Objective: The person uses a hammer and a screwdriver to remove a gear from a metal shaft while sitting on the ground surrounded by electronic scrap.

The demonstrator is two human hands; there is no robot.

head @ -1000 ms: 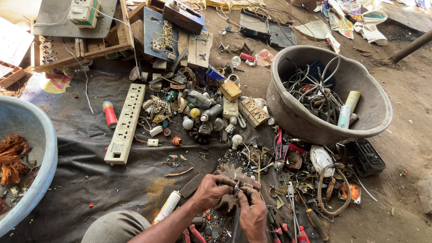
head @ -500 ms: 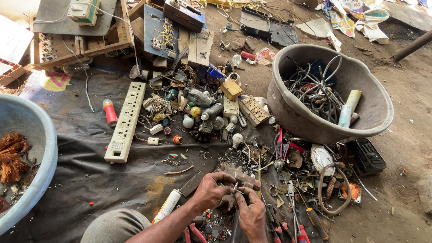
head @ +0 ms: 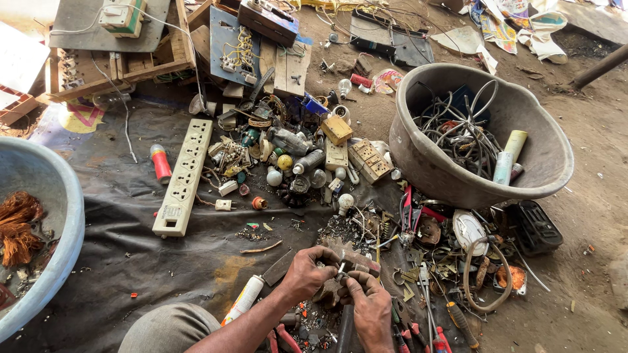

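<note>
Left hand (head: 306,274), right hand (head: 370,307) gripping small metal part (head: 341,266); scrap around

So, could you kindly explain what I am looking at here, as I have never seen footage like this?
There is no machine: a camera worn on a person's head looks down at their own two bare hands. The left hand and right hand meet over a small scrap part, too small to identify. Around them, on a dark ground sheet, lie electrical scraps: a white power strip, bulbs, switches and pliers. A grey tub holds tangled wires, and a blue basin on the left holds copper wire.
</note>
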